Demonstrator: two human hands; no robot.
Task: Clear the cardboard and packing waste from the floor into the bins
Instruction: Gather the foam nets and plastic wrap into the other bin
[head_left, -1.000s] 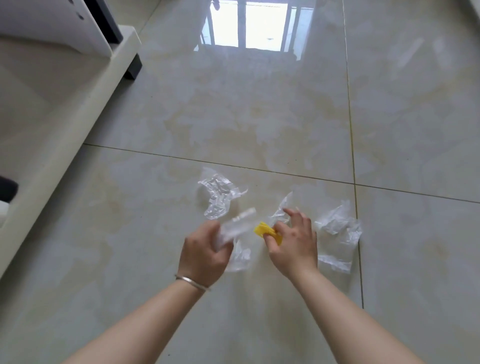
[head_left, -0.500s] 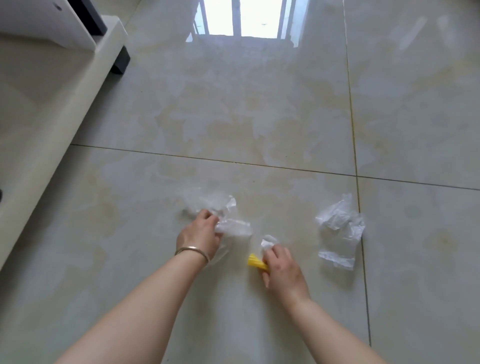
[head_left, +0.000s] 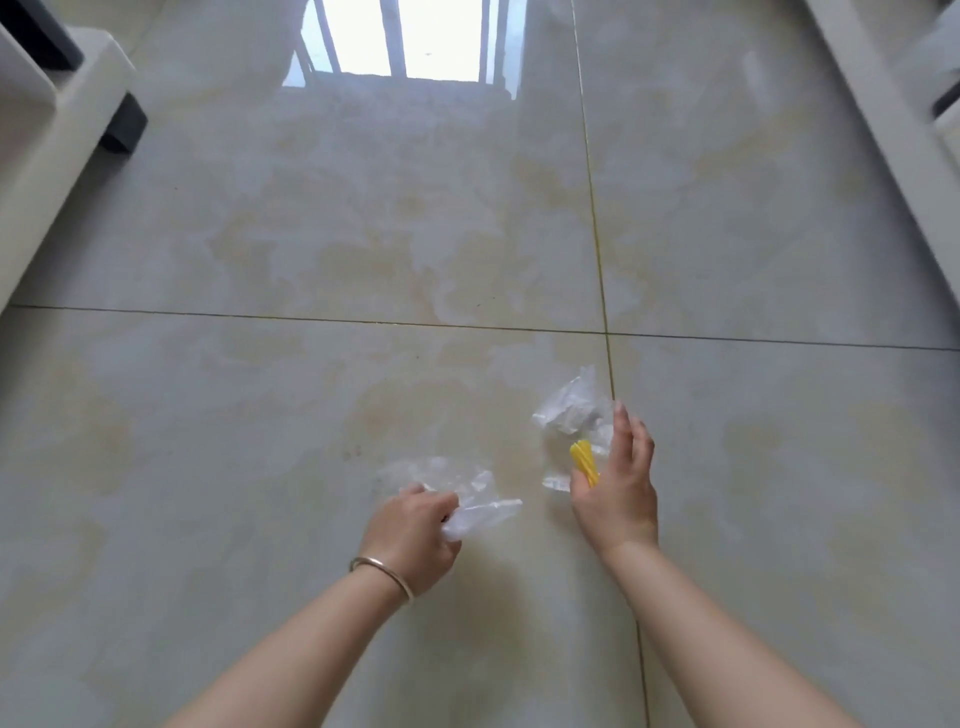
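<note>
Mid-task by the look of it: loose plastic is being gathered off the floor (head_left: 467, 234), nothing binned yet, and no bins or cardboard show anywhere in frame. Far left edge, a pale piece of furniture (head_left: 47, 171) runs up to the upper left corner. Lower centre-left, the left hand (head_left: 410, 535), bracelet (head_left: 384, 569) on the wrist, has its grip closed around a wad of clear plastic wrap (head_left: 467, 499) that sticks out up and to the right of the fist, seemingly just off the tile. Right of that, lower centre-right, the right hand (head_left: 615, 493) keeps a small yellow piece (head_left: 584, 461) tucked under the thumb while the fingers (head_left: 623, 431) fan out, reaching at a crumpled clear bag (head_left: 569, 410) lying on the floor just above and left of the fingertips; touching or not, cannot tell. What's left, I'd judge: pick up that last bag, then carry everything to the bins. Far right edge, another pale furniture base (head_left: 893, 171) slants down the upper right.
</note>
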